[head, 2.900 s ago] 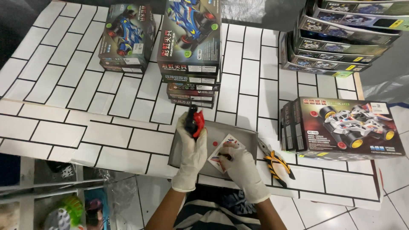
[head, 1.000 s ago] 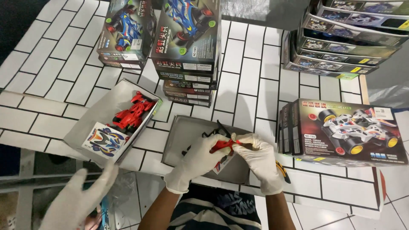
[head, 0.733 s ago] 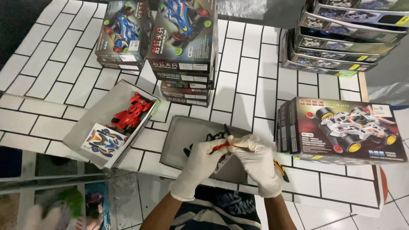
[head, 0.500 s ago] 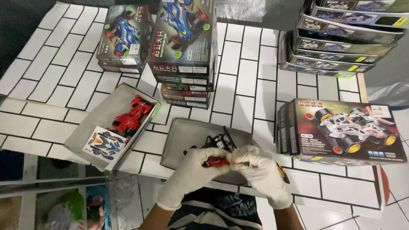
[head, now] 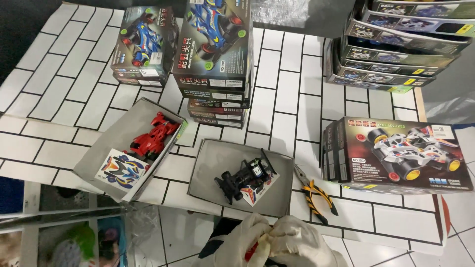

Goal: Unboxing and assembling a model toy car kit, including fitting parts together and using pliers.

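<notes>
We sit at the bench, which has a white brick-pattern top, and our two gloved hands are down at its near edge. Our left hand and our right hand are pressed close together, and both pinch a small red part between them. We can see only a bit of that part, so we cannot tell what it is. Just past our hands, an open grey box tray lies near the near edge, and a black toy car frame with wheels rests in it on a little sticker sheet. It looks to us like the frame is partly built, and it has no body shell on it. To the left, a second open tray holds a red car body and a bright sticker sheet; these do not look used yet. Yellow-handled pliers lie on the bench just right of the grey tray. A closed box with a white car picture sits by the right edge. More closed boxes are stacked along the far edge, blue-car boxes toward the left and a pile in the far right corner. We think a lot of the building is still left.
</notes>
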